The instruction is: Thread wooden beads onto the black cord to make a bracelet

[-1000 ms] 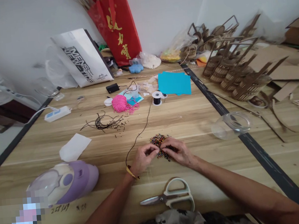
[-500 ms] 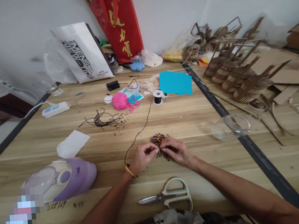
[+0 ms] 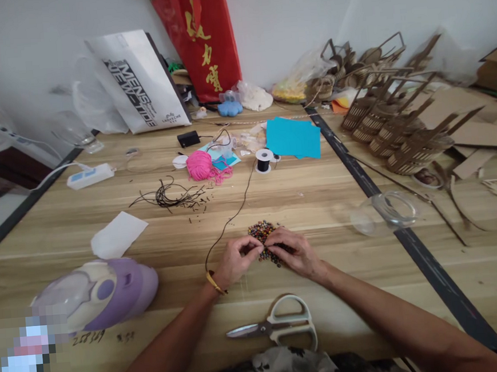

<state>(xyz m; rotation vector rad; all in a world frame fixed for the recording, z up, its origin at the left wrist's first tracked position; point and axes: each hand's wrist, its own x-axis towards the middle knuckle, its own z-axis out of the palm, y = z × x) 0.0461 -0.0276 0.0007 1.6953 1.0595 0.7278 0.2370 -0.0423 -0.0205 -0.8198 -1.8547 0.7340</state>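
Over a small pile of multicoloured beads point(image 3: 260, 229), my left hand point(image 3: 239, 259) and my right hand point(image 3: 294, 252) meet with thumbs and forefingers pinched together. A thin black cord point(image 3: 224, 229) runs from a white spool of black cord point(image 3: 264, 160) down to my left wrist and passes out of sight under that hand. My left fingers appear closed on the cord's end. What my right fingertips pinch is too small to make out. Scissors with pale handles point(image 3: 291, 323) lie on the table just below my hands.
A purple and white appliance point(image 3: 111, 294) stands at left, near white paper point(image 3: 118, 234). Cut black cords point(image 3: 169, 197), pink yarn point(image 3: 199, 165) and blue sheets point(image 3: 293, 138) lie farther back. To the right are a clear plastic coil point(image 3: 394, 209) and woven baskets point(image 3: 403, 133).
The view has shifted slightly. My hands keep almost the same pinch over the beads, with only a tiny movement at the fingertips.
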